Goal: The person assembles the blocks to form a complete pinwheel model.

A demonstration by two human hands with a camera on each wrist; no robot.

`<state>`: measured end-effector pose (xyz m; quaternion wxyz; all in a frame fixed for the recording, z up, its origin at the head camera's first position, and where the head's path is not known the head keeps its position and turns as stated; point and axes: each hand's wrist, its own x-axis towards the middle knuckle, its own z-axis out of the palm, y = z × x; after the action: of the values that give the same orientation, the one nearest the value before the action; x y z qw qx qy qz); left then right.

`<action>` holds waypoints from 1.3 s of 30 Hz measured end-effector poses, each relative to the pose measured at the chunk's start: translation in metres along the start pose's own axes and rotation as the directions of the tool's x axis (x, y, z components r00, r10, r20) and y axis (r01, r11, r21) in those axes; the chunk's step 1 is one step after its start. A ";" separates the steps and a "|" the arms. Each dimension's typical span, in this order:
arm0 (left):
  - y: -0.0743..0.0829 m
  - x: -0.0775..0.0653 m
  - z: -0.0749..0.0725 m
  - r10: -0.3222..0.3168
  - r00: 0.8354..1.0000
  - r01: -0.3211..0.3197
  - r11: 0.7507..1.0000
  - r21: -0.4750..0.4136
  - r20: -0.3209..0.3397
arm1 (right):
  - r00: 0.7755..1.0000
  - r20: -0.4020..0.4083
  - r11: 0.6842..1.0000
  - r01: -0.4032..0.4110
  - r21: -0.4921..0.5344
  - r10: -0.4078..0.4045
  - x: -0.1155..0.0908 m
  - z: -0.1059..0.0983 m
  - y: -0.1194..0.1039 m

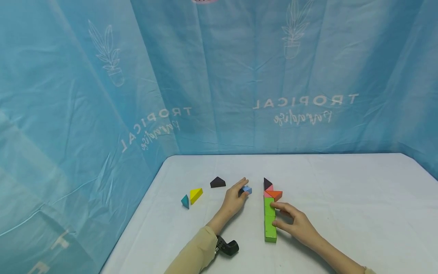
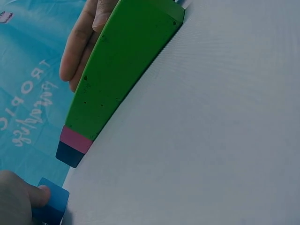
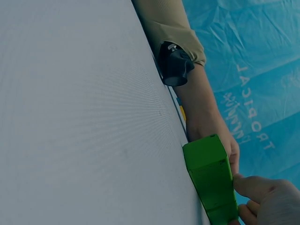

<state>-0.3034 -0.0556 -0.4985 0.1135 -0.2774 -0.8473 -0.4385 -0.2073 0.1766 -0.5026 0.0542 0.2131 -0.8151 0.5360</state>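
Note:
My left hand (image 1: 234, 198) pinches a blue block (image 1: 248, 189) on the white table; the thumb lies against its side in the left wrist view. To the right stands a row of blocks: two green blocks (image 1: 270, 228) end to end, pink pieces (image 1: 269, 188), and a dark triangular block (image 1: 267, 184) at the far end. An orange triangular block (image 1: 276, 195) juts out rightward beside the pink ones. My right hand (image 1: 299, 225) touches the green blocks' right side with spread thumb and finger; its thumb meets a green block's (image 3: 208, 173) edge in the right wrist view.
Left of my left hand lie a black block (image 1: 218, 182), a yellow triangular block (image 1: 196, 195) and a teal triangular block (image 1: 185, 201). A black wrist camera (image 1: 228, 247) sticks out from the left sleeve. Blue printed curtains (image 1: 219, 95) hang behind and left of the table.

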 end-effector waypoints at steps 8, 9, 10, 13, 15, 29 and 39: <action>0.001 0.000 0.001 -0.051 0.998 0.052 0.998 -0.035 0.029 | 1.000 0.001 1.000 0.008 0.004 -0.008 0.000 -0.001 -0.001; 0.001 0.000 0.001 -0.053 0.998 0.055 0.998 -0.042 0.031 | 1.000 0.001 1.000 0.009 0.005 -0.009 0.000 -0.001 -0.001; 0.000 0.000 0.001 -0.058 0.998 0.060 0.997 -0.051 0.032 | 1.000 0.001 1.000 0.010 0.005 -0.010 0.000 -0.001 -0.001; -0.002 0.001 0.003 -0.072 0.997 0.074 0.994 -0.080 0.029 | 1.000 -0.002 1.000 0.013 0.006 -0.013 0.000 -0.002 0.000; -0.003 0.001 0.003 -0.083 0.996 0.084 0.991 -0.102 0.016 | 1.000 -0.004 1.000 0.010 0.007 -0.010 0.000 -0.002 0.000; -0.004 -0.004 0.000 -0.021 0.995 0.024 0.999 0.033 -0.094 | 1.000 -0.006 1.000 0.000 0.003 0.000 0.001 -0.001 -0.002; -0.005 -0.004 0.001 -0.092 0.990 0.098 0.994 0.053 -0.105 | 1.000 0.005 1.000 -0.002 0.010 0.002 0.000 -0.001 0.002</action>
<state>-0.3025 -0.0585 -0.5043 0.1436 -0.2104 -0.8649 -0.4324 -0.2087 0.1783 -0.5040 0.0507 0.2137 -0.8127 0.5397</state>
